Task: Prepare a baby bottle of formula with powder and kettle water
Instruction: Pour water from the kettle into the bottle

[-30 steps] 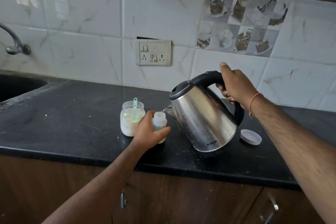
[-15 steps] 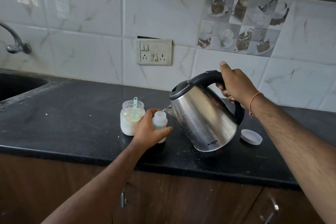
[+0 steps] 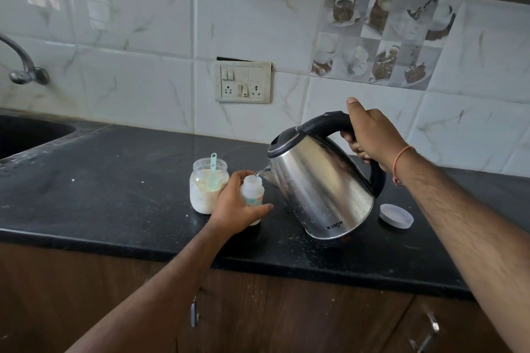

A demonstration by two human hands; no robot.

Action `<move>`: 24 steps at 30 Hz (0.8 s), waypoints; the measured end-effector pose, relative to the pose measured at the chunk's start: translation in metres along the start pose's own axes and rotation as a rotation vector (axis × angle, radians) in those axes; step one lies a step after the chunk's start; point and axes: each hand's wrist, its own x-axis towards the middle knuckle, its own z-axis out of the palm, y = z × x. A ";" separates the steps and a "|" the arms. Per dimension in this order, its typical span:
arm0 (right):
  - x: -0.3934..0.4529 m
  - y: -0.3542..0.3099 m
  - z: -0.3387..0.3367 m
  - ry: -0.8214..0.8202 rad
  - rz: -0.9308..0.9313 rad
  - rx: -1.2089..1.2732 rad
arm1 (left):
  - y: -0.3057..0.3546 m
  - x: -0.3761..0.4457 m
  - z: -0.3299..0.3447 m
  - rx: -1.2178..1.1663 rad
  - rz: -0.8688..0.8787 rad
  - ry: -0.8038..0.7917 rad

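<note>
Kettle (image 3: 321, 189): polished steel, conical body with a black plastic lid and looped black handle, tipped spout-down toward my left, its base edge close to the countertop (image 3: 114, 180); whether it touches I cannot tell. My right hand (image 3: 370, 137) comes in from the right on an extended forearm, fingers wrapped round the handle's rear curve, thumb raised along the top. Baby bottle (image 3: 251, 195): small, translucent white plastic, cylindrical with a narrow open neck, standing upright on the countertop just below the spout; a thin thread of water seems to run from spout to neck, though it is faint at this size. My left hand (image 3: 235, 206) reaches forward from below, fingers curled behind the bottle and thumb laid across its front, gripping it snugly. Powder jar (image 3: 208, 185): clear, rounded, lidless, holding pale cream powder, with a mint-green scoop (image 3: 212, 172) standing in it, just beside the bottle on the left. Lid (image 3: 396, 215): flat white disc, lying right of the kettle. Countertop: black speckled stone, dusted with pale specks.
</note>
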 end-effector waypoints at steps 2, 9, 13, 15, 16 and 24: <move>0.000 0.000 0.000 0.001 -0.002 0.002 | -0.001 0.001 0.000 -0.004 0.005 -0.003; 0.000 0.000 0.000 0.000 -0.002 0.004 | -0.004 0.003 0.001 -0.016 0.020 -0.006; 0.000 0.000 0.000 0.000 0.003 0.001 | -0.004 0.003 0.002 -0.011 0.020 0.004; 0.000 0.000 0.000 0.001 0.003 -0.001 | -0.004 0.003 0.001 -0.015 0.018 0.003; 0.000 0.000 0.000 0.001 0.004 -0.002 | -0.004 0.002 0.001 -0.015 0.017 0.000; -0.001 0.000 0.000 0.001 -0.004 -0.005 | -0.006 0.003 0.002 -0.052 0.013 -0.002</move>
